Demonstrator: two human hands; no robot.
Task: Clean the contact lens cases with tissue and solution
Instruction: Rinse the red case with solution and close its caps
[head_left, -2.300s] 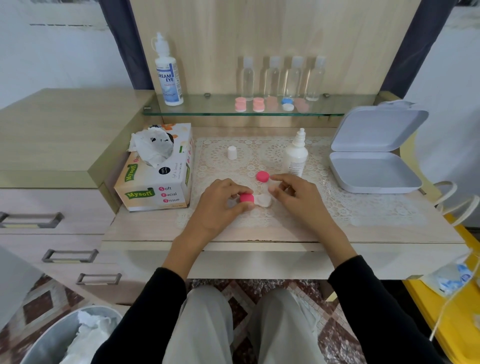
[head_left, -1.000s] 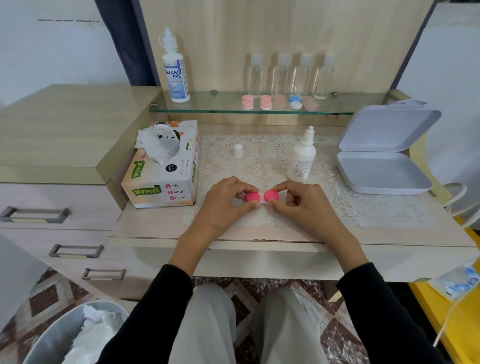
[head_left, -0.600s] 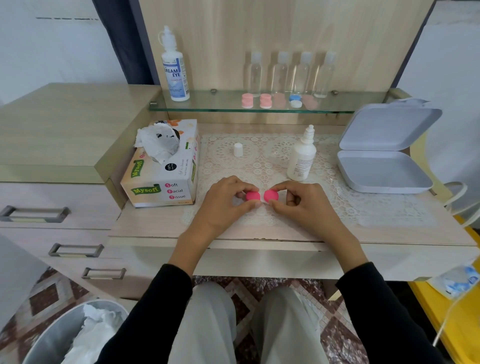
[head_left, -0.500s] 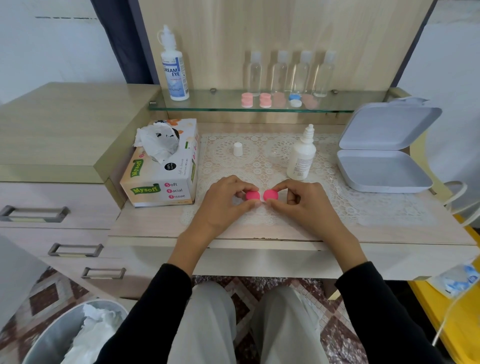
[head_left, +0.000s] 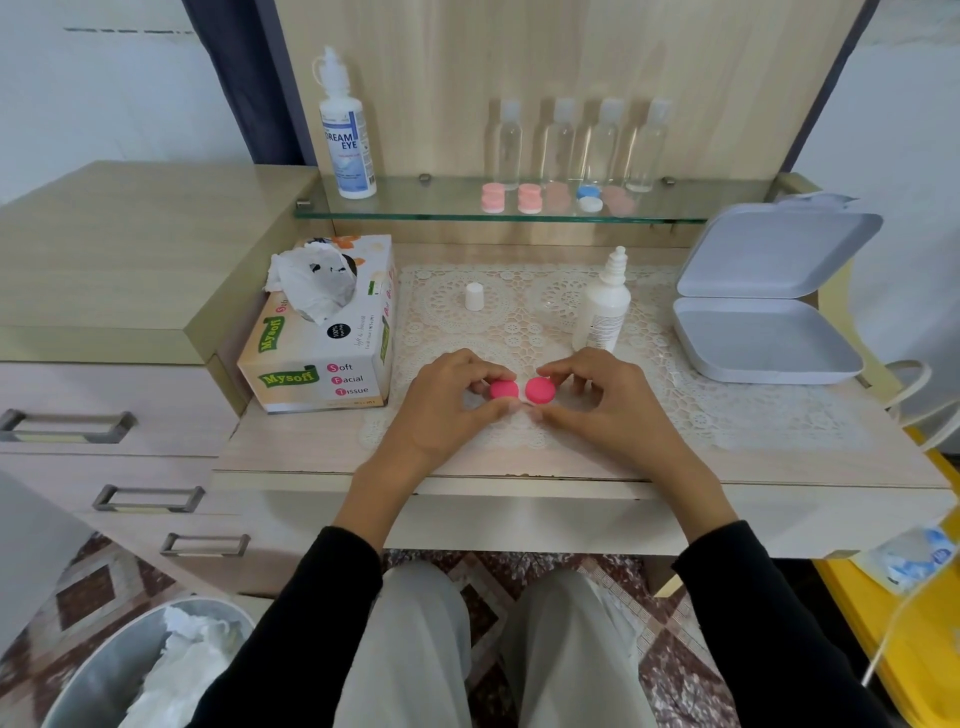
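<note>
Over a lace mat (head_left: 727, 415) on a pale wood-grain tabletop (head_left: 311, 452), the left hand (head_left: 447, 410) and right hand (head_left: 608, 410) meet at one lens case (head_left: 522, 392). The left fingers (head_left: 483, 371) pinch one round, smooth pink cap (head_left: 504, 388), and the right fingers (head_left: 558, 370) pinch the second cap (head_left: 540, 389). Behind stand one uncapped white plastic bottle (head_left: 602, 317), one cardboard tissue box (head_left: 322, 364), one open grey hinged box (head_left: 769, 338), and four clear bottles (head_left: 509, 145) on a glass shelf (head_left: 415, 205).
</note>
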